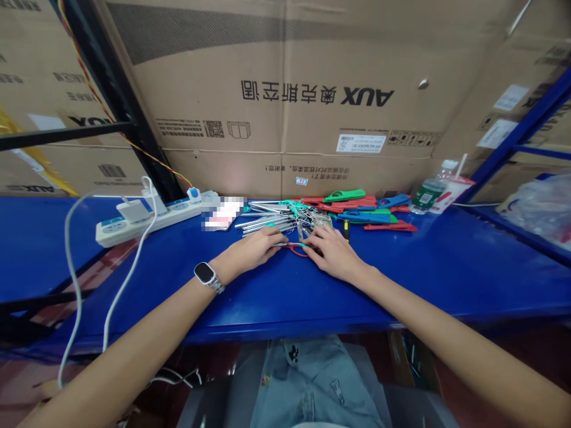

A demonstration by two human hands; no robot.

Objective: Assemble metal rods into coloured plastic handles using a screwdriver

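My left hand (255, 249), with a watch on its wrist, has its fingers closed on the left end of a small red lighter part (295, 248). The fingers of my right hand (333, 252) pinch the other end, where a bit of green shows. Just behind both hands lies a pile of thin metal rods (267, 220) with green tips and tangled wires. To its right are several red, green and blue plastic handles (363, 217). A yellow and black tool (346, 229) rests near my right hand.
A white power strip (147, 220) with plugs and hanging cables stands at the left, beside a partly blurred phone (228, 213). A bottle (426, 195) and a cup (452, 193) stand at the back right. Large cardboard (285, 131) rises behind the blue table (276, 303).
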